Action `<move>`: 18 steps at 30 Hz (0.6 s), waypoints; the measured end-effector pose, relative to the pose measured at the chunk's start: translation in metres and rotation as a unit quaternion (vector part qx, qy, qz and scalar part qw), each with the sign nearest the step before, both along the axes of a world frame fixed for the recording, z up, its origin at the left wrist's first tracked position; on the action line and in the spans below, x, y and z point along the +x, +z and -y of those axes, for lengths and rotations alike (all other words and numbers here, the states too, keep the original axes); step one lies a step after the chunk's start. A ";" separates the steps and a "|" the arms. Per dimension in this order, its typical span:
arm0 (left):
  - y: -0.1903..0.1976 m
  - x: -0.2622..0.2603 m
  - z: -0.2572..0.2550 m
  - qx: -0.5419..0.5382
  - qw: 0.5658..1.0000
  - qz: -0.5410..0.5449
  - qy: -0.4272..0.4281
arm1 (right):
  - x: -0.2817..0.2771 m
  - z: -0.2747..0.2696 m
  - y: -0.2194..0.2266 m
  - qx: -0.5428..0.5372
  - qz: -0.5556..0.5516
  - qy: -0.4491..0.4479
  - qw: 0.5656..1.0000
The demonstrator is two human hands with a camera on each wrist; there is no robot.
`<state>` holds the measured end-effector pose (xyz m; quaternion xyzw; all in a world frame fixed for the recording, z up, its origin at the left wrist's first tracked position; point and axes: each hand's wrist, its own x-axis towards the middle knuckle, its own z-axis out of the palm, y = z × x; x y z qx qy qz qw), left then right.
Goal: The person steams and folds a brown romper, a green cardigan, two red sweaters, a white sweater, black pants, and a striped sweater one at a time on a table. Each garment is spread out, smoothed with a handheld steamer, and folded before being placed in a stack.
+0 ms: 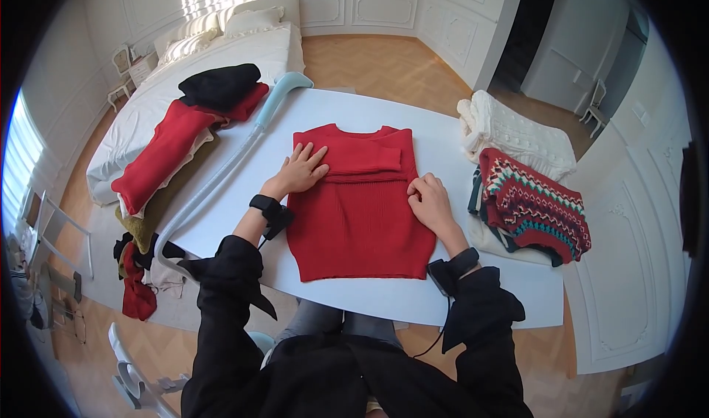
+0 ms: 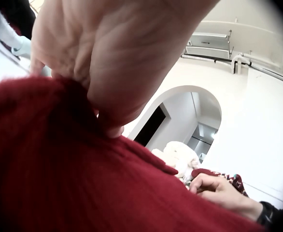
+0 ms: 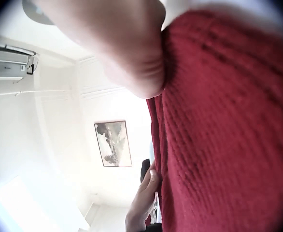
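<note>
A red ribbed sweater (image 1: 362,226) lies face down or up on the white table, its sleeves folded across the upper part in a horizontal band. My left hand (image 1: 301,170) rests with spread fingers on its upper left side, over the folded sleeve. At the right edge, my right hand (image 1: 430,202) has bent fingers and pinches the knit near the sleeve fold. In the left wrist view the sweater (image 2: 83,169) fills the foreground under the left palm (image 2: 127,53). The right wrist view shows the right hand (image 3: 127,53) against the sweater's side (image 3: 219,130); its fingertips are hidden there.
A white cable-knit sweater (image 1: 517,137) and a patterned sweater (image 1: 535,204) are stacked at the table's right. Red, black and olive clothes (image 1: 166,141) lie heaped at the left, beside a pale-blue curved tube (image 1: 244,152). A bed (image 1: 258,52) stands beyond.
</note>
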<state>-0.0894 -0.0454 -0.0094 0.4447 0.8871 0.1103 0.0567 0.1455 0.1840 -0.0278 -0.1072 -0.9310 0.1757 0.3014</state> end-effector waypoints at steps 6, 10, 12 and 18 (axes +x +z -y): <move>0.002 0.000 -0.006 -0.032 0.998 0.042 0.022 | -0.031 -0.005 0.033 0.002 0.043 -0.013 0.999; 0.000 0.002 -0.006 -0.029 0.999 0.037 0.022 | -0.074 -0.006 0.040 -0.050 0.099 -0.086 0.990; -0.002 0.002 -0.004 -0.023 0.999 0.037 0.021 | -0.089 -0.008 0.035 -0.042 0.124 -0.102 0.986; -0.013 -0.006 -0.005 0.000 1.000 0.027 0.003 | -0.110 -0.014 0.020 -0.055 0.118 -0.084 0.988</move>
